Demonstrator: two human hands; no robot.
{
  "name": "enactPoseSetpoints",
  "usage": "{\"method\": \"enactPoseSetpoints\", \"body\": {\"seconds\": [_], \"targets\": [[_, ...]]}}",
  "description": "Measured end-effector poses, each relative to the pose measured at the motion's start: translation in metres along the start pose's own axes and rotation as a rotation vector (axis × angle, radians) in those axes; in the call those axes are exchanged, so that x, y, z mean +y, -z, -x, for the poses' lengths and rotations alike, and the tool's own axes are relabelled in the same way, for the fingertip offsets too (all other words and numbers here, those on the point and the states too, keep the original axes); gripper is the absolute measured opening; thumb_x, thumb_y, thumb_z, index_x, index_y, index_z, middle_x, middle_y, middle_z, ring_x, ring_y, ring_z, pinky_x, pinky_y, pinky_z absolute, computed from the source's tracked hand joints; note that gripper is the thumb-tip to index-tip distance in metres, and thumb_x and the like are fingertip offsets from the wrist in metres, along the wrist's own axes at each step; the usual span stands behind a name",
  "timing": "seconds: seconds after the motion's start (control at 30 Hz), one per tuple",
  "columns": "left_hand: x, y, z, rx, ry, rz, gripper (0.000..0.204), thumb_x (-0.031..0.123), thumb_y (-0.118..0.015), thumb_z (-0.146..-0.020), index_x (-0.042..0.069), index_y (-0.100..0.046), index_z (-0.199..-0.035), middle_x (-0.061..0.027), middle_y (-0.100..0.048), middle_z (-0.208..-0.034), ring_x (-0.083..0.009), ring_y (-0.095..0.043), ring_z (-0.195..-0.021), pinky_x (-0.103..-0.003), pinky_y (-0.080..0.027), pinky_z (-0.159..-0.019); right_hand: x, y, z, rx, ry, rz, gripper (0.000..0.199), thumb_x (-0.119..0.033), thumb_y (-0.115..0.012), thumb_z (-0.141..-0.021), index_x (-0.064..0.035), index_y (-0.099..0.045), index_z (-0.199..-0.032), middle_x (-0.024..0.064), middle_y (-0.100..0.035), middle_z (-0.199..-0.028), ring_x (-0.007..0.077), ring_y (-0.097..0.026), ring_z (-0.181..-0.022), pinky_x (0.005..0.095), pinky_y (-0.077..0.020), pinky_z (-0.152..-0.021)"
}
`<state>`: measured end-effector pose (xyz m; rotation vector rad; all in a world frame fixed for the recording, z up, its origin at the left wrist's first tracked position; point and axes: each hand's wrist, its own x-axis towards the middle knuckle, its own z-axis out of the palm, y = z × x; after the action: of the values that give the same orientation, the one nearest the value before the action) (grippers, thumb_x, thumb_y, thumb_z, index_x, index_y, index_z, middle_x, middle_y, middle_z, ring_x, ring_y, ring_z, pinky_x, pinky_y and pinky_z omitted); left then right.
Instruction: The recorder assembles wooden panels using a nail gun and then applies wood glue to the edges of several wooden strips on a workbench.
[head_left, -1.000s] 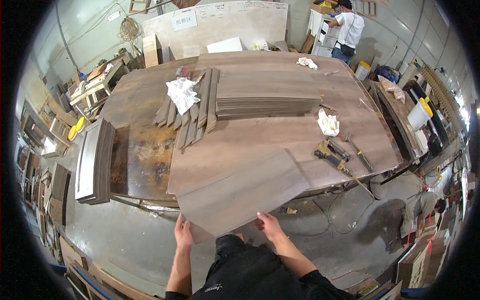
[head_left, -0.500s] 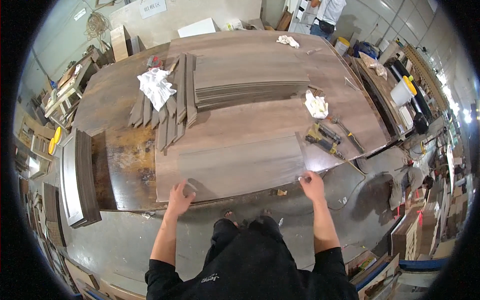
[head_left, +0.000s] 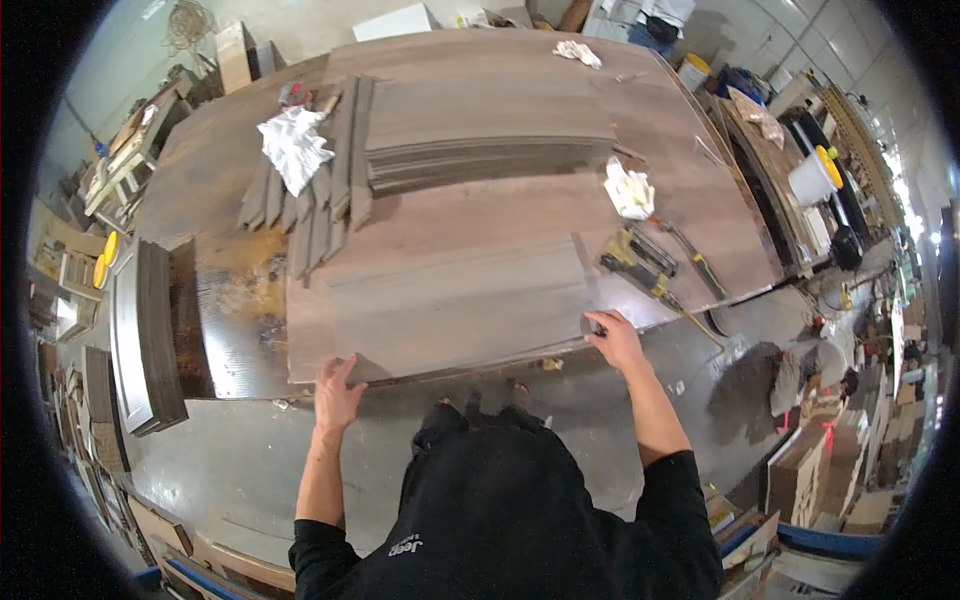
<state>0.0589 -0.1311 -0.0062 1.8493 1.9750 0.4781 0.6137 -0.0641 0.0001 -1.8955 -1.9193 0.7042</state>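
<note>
A flat grey-brown wood panel lies along the near edge of the large worktable. My left hand is at the panel's near left end, thumb and fingers apart, with nothing seen in it. At the opposite end, my right hand has its fingertips at the near right corner, thumb and forefinger apart. Whether either hand presses on the panel is hard to make out. Just beyond the right hand lies a yellow-and-black nail gun, with a hammer beside it.
Behind the panel is a stack of similar panels. Narrow wood strips lie left of it, partly under a white cloth. Another cloth sits at right. More panels stand at the table's left end. A person is beyond the table.
The view has shifted, so the table sits higher in the picture, and my body leans nearer to it. My right fingertips have moved slightly up along the panel's right end.
</note>
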Motion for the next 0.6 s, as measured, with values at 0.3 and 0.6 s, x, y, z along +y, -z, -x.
{"method": "enactPoseSetpoints", "body": {"seconds": [0.3, 0.6], "targets": [[0.006, 0.000, -0.003, 0.018, 0.006, -0.061, 0.063, 0.010, -0.080, -0.075, 0.014, -0.061, -0.135, -0.0220, -0.053, -0.132, -0.0384, -0.053, -0.118, -0.045, -0.044, -0.102, -0.003, 0.006, -0.007, -0.039, 0.027, 0.003, 0.044, -0.014, -0.078, -0.079, -0.0154, -0.068, -0.122, 0.0110, -0.064, -0.099, 0.0253, -0.065, -0.083, 0.0364, -0.0536, -0.078], [0.017, 0.017, -0.002, -0.058, 0.083, -0.035, 0.062, 0.012, -0.078, -0.076, 0.018, -0.060, -0.135, -0.0182, -0.056, -0.131, -0.0379, -0.052, -0.122, -0.044, -0.046, -0.102, -0.006, 0.000, -0.014, -0.053, 0.063, 0.003, 0.046, -0.017, -0.077, -0.080, -0.0189, -0.066, -0.125, 0.0118, -0.065, -0.111, 0.0288, -0.066, -0.088, 0.0376, -0.0535, -0.082]]}}
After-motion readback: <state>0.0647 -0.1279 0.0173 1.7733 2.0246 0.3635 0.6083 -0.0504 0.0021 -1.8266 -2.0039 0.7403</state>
